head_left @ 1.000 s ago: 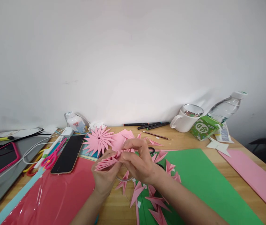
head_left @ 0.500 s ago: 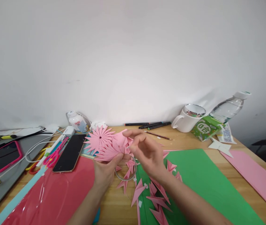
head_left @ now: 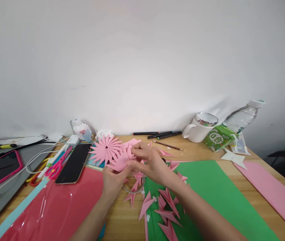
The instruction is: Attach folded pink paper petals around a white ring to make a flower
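Note:
A fan-shaped pink folded-paper piece (head_left: 120, 161) with pointed tips is held up between my two hands. My left hand (head_left: 116, 177) grips its lower edge, thumb on the near side. My right hand (head_left: 149, 162) has its fingers bent and pressed at the piece's right side; the fingers hide what lies under them. Behind it lies a round pink paper pinwheel (head_left: 106, 147). Below my hands, a clear tape roll (head_left: 135, 192) rests on the table. Loose pink folded-paper pieces (head_left: 168, 214) lie by my right forearm on green paper (head_left: 215, 190).
Left are a red sheet (head_left: 64, 204), a dark phone (head_left: 74, 164), pink scissors (head_left: 58, 164) and a pink-cased phone (head_left: 7, 166). At the back stand a white bottle (head_left: 82, 130) and a white mug (head_left: 199, 130). Black markers (head_left: 166, 134) lie along the wall. Folded pink paper (head_left: 270, 194) lies right.
My right hand has come down and left, its fingers closing at the fan-shaped piece. My left hand has tilted the piece and shifted slightly right.

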Action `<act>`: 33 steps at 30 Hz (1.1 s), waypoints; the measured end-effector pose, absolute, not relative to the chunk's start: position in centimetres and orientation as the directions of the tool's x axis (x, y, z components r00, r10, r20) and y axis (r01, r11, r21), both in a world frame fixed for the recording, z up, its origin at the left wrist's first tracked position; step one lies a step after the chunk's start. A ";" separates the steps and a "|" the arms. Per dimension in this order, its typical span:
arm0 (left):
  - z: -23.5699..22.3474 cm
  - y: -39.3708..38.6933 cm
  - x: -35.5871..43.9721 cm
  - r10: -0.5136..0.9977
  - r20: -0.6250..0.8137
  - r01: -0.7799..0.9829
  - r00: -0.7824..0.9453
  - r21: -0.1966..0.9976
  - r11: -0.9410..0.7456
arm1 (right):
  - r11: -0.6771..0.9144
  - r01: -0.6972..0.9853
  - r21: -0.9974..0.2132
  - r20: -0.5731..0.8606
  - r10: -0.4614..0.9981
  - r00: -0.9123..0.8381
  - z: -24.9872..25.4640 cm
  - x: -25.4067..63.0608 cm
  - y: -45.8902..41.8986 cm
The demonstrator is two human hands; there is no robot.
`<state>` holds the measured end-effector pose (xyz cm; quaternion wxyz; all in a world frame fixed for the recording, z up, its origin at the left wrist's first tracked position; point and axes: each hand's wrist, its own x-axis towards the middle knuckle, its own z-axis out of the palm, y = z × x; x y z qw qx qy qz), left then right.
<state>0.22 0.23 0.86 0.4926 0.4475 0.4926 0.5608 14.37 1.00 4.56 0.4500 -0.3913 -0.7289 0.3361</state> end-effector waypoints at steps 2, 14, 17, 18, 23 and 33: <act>0.9 0.2 0.3 0.995 0.002 -0.112 -0.102 0.994 -0.013 | 0.489 0.273 -0.828 0.416 0.863 -0.285 4.5 14.1 1.0; 0.8 0.5 0.0 0.995 0.033 -0.013 -0.099 0.999 -0.035 | 0.498 0.285 -0.819 0.442 0.864 -0.240 4.0 13.7 1.1; 0.8 0.5 0.0 0.997 0.041 -0.026 -0.072 0.999 -0.043 | 0.485 0.278 -0.829 0.429 0.871 -0.241 4.0 13.6 1.1; 0.8 0.5 -0.1 0.998 0.037 -0.028 -0.059 0.999 -0.039 | 0.480 0.270 -0.835 0.422 0.873 -0.246 4.0 13.7 1.2; 0.7 0.5 -0.2 0.999 -0.024 -0.037 -0.023 0.999 0.023 | 0.438 0.211 -0.874 0.394 0.892 -0.220 3.5 13.6 1.5; 0.1 0.8 -0.6 0.990 -0.138 -0.023 0.040 0.990 0.139 | 0.385 0.112 -0.916 0.368 0.919 -0.145 2.1 13.4 2.5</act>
